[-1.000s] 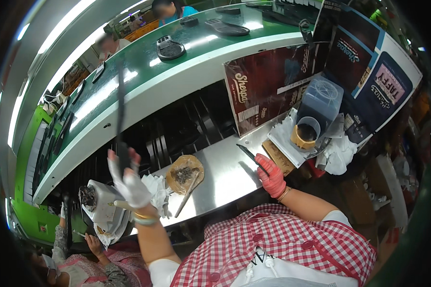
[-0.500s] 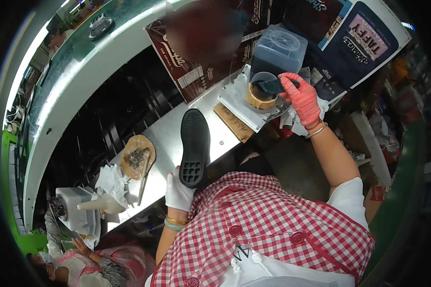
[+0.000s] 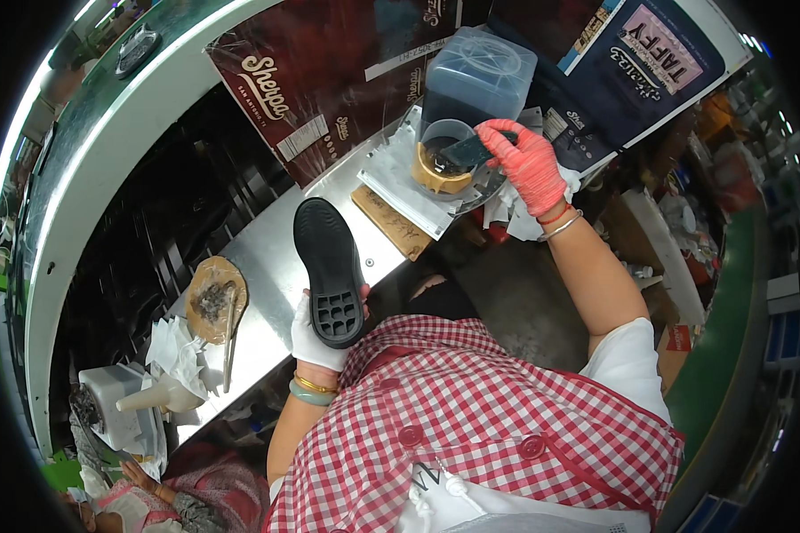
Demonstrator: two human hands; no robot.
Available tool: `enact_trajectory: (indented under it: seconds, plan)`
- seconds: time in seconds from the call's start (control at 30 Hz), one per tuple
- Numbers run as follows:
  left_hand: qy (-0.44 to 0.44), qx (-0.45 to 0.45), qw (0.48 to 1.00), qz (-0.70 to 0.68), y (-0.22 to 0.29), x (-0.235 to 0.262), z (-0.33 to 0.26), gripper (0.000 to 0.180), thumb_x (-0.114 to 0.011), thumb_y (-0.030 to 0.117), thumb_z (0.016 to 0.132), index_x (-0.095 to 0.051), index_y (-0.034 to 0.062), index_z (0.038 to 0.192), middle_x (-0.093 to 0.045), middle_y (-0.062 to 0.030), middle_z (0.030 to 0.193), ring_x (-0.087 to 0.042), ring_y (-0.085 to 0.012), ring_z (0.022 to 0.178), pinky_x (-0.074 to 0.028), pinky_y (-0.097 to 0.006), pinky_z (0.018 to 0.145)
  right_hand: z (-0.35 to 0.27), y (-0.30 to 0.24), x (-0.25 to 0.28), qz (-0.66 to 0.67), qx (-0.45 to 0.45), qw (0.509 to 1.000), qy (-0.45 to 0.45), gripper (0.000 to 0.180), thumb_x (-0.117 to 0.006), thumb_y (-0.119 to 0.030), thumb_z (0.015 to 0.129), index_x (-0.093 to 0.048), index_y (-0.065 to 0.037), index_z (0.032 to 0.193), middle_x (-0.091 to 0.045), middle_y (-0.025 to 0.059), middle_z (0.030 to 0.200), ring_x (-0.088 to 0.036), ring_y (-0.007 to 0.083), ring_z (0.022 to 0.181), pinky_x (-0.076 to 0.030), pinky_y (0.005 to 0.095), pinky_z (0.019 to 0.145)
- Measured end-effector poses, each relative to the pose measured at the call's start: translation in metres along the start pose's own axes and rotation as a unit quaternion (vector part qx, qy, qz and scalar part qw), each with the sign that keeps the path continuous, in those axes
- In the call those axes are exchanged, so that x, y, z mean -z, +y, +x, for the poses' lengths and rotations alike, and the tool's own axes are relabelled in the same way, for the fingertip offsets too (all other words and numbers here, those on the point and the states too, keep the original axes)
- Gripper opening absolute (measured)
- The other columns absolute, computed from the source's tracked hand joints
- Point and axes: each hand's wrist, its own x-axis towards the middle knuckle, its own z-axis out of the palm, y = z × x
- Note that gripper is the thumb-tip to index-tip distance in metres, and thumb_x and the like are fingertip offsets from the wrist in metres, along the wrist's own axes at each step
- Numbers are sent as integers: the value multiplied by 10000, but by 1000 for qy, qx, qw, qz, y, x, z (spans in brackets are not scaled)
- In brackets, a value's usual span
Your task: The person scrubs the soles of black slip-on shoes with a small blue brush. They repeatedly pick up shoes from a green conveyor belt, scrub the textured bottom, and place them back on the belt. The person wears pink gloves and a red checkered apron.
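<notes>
In my left hand (image 3: pixel 318 333), which wears a white glove with bare fingertips, is a black shoe sole (image 3: pixel 327 266). My fingers wrap its lower end, where a grid of square hollows shows; the other end points away over the metal bench. My right hand (image 3: pixel 526 169), in a pinkish-red glove, pinches a dark flat-handled tool (image 3: pixel 471 151), perhaps a brush. Its lower end reaches into a clear cup (image 3: pixel 447 133) ringed with tan tape, and the tip cannot be made out. Dark content shows inside the cup.
Behind the cup stands a translucent plastic container (image 3: pixel 480 75). A tan block (image 3: pixel 391 222) lies on the metal bench (image 3: pixel 271 258). Further left are a round pad with a stick (image 3: pixel 218 298), crumpled white paper (image 3: pixel 176 351) and a squeeze bottle (image 3: pixel 164 395). Another person (image 3: pixel 151 497) sits lower left.
The whole view has shifted, so the bench and its things appear further left. The sole leans more to the left. My right hand still holds the tool at the cup.
</notes>
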Motion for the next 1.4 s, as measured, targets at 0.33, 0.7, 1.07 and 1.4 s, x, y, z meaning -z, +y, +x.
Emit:
enact_trajectory:
  seconds: [0.33,0.7,1.07,1.4]
  plan:
    - [4,-57,998,40,0,-36,2,495,-447,367,910,-482,-7,1233,-520,-257,1203,-530,-374,1105,-512,-478,832,6,2,3,34,-12,999,-19,253,-624,-242,862,-653,-20,981,-640,33,855,-571,81,697,-474,223,628]
    - [25,-65,996,60,-4,-32,-4,562,-422,425,914,-457,-23,1252,-528,-282,1177,-575,-355,1042,-513,-440,831,4,27,6,152,-74,985,-18,229,-588,-274,893,-658,-59,926,-621,-8,768,-514,21,537,-337,147,445]
    - [-45,-81,995,40,2,-29,-18,789,-460,664,810,-342,94,1342,-497,-185,1215,-548,-332,1073,-527,-429,825,-85,-23,-118,248,-80,953,-153,219,-573,-215,900,-623,-20,986,-651,27,903,-614,88,599,-432,165,484]
    - [-35,-95,993,62,6,-34,-24,858,-408,730,785,-273,139,1392,-486,-160,1220,-542,-299,1071,-518,-402,810,-95,-29,-130,174,-82,963,-190,221,-577,-206,890,-641,-6,957,-646,52,786,-613,96,613,-462,192,517]
